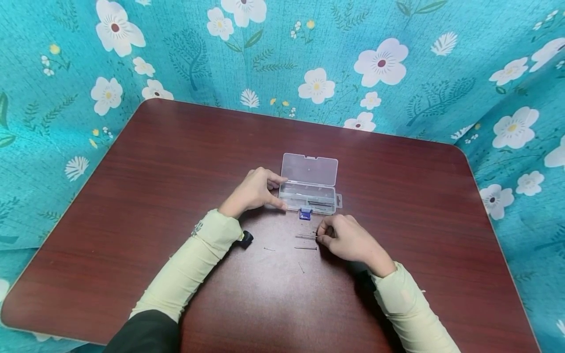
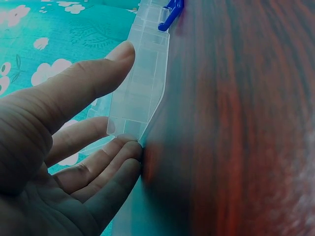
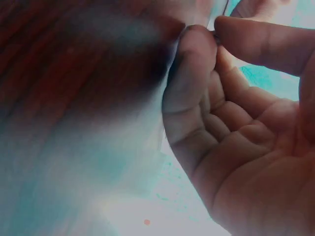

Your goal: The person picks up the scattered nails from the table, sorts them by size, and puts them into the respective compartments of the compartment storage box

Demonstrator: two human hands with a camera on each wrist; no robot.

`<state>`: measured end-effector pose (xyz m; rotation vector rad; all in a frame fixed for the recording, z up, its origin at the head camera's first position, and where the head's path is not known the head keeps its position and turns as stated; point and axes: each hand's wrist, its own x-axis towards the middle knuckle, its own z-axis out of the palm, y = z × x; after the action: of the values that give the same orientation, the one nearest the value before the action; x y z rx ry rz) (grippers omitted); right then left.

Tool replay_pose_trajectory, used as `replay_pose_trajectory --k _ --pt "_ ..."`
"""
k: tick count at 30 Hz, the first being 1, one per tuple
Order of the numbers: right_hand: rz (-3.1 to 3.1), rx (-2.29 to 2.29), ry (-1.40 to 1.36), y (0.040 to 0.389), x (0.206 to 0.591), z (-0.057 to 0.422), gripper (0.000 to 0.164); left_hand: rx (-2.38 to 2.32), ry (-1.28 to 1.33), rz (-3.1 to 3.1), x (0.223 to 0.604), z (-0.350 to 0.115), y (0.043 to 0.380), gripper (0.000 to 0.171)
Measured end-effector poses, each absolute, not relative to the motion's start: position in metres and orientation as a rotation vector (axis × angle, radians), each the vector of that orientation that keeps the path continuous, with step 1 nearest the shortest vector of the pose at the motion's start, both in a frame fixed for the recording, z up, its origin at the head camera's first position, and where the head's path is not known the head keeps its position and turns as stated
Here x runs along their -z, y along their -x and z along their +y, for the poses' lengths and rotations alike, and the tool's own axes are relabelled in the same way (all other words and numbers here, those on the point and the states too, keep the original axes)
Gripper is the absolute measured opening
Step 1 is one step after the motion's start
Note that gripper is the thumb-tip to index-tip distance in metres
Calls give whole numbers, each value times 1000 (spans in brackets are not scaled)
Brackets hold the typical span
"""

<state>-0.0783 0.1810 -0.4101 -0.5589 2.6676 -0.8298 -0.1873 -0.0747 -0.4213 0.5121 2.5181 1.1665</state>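
Observation:
A clear plastic box [image 1: 291, 202] lies on the table with its lid [image 1: 310, 169] raised and its blue latch [image 1: 305, 214] hanging at the front. My left hand [image 1: 258, 190] holds the box's left end, thumb at the front corner and fingers around the end and back. In the left wrist view, the thumb lies along the box wall [image 2: 142, 78]. Just in front of the box, my right hand [image 1: 348, 238] pinches a thin nail [image 1: 306, 237] between thumb and forefinger. In the right wrist view, the fingers hide most of it. Another long nail [image 1: 304, 248] lies just nearer.
Two smaller nails lie apart on the table: one small nail [image 1: 269, 249] to the left, another small nail [image 1: 301, 267] nearer me. Long dark nails [image 1: 321, 203] sit in the box's front right compartment. A flowered curtain [image 1: 282, 63] hangs behind the table [image 1: 198, 142].

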Motion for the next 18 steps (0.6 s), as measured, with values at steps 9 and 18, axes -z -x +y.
replay_pose_trajectory --k 9,18 --pt "2601 1061 504 86 405 191 11 -1173 -522 2529 423 -74 188 73" --pt "2480 1353 327 98 400 193 6 -1162 -513 2529 422 -74 187 73"
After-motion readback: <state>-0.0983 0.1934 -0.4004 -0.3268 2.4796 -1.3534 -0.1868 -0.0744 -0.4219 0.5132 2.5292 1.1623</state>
